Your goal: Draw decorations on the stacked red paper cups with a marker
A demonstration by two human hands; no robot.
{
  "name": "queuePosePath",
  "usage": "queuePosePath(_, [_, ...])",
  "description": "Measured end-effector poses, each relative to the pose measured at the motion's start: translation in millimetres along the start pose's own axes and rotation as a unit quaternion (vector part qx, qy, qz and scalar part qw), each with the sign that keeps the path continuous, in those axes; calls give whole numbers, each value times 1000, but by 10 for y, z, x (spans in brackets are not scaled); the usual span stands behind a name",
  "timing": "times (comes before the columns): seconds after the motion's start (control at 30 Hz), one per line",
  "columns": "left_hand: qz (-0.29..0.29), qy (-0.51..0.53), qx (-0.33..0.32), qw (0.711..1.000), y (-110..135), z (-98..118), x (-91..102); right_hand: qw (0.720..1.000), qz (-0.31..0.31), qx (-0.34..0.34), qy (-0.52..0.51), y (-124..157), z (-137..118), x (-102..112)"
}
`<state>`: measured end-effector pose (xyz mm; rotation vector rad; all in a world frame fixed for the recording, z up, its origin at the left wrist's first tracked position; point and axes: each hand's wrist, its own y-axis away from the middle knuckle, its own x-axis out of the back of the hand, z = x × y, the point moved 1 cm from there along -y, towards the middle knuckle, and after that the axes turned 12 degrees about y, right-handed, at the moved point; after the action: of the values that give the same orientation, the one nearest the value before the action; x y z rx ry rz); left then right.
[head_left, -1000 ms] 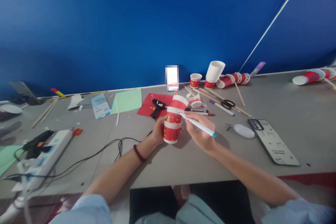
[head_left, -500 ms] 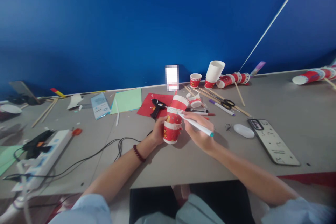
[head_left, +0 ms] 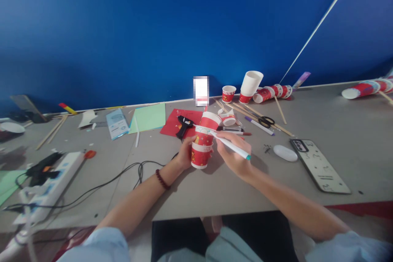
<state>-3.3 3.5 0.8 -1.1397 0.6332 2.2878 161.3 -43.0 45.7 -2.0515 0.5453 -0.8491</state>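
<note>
A column of red-and-white paper cups (head_left: 202, 154) stands slightly tilted over the table in front of me. My left hand (head_left: 185, 155) is wrapped round its lower left side; some of its fingers are hidden behind the cups. In my right hand (head_left: 235, 156) is a white marker (head_left: 231, 146) with a teal end, gripped like a pen. The marker's tip is at the white band near the upper part of the column. Just behind lie a black glue gun (head_left: 184, 126) and a sheet of red paper (head_left: 170, 125).
Scissors (head_left: 265, 121), a purple-capped marker (head_left: 259, 125) and wooden sticks lie behind my right hand. A phone (head_left: 321, 166) and a white oval object (head_left: 285, 153) are at right. More cups (head_left: 251, 84) stand by the wall. A power strip (head_left: 58, 184) and black cable (head_left: 123, 170) are at left.
My right hand and the marker have shifted very slightly to the right. The cup column and my left hand look nearly unmoved.
</note>
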Motion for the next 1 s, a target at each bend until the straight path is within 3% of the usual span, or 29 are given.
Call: queuePosePath(1.0, [-12, 7, -14, 1000, 4, 11, 13, 1000, 11, -5, 7, -23, 3, 22])
